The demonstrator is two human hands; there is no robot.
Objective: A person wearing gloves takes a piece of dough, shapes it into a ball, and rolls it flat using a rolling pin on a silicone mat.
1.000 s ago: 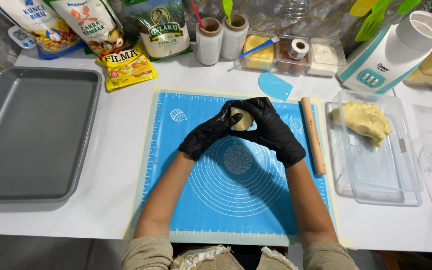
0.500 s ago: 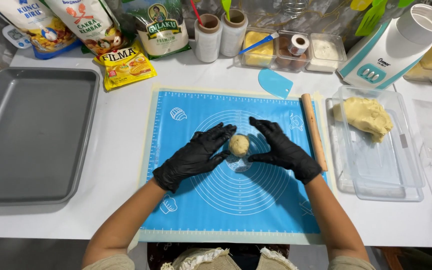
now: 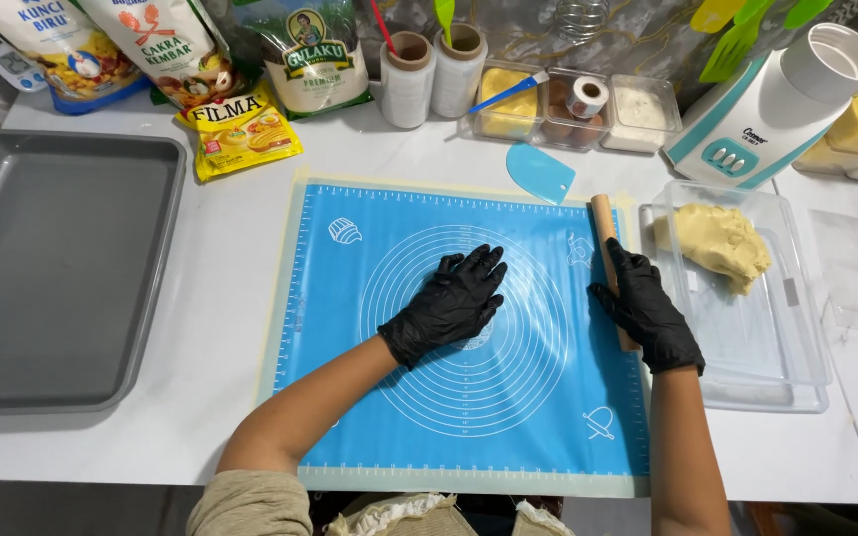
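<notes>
Nearest the camera, at the lower edge, 2 bare forearms reach up from beige sleeves over a blue silicone baking mat [image 3: 369, 328] printed with white concentric circles and ruler marks, lying flat on a white table [image 3: 220, 298]. On the middle of that mat the left hand [image 3: 449, 303], in a black glove, lies palm down with its fingers spread and flat, gripping nothing that shows; whatever may sit beneath the palm is hidden. At the mat's right border the right hand [image 3: 647, 313], also in a black glove, has its fingers curled over a wooden rolling pin [image 3: 605, 233] that lies lengthwise along the edge, its far end sticking out beyond the fingertips. Just right of the pin stands a clear plastic container [image 3: 767, 367] holding a lump of pale yellow dough [image 3: 715, 241] in its far half. Well to the left rests a grey metal baking tray [image 3: 52, 268]. Beyond the mat's top edge lies a light blue plastic scraper [image 3: 540, 172]. Farther back stand 2 rolls of white film [image 3: 407, 77], 3 small clear tubs [image 3: 638, 104], printed food pouches with a yellow packet [image 3: 238, 127] in front, and, toward the right, a white and teal kitchen appliance [image 3: 777, 104].
</notes>
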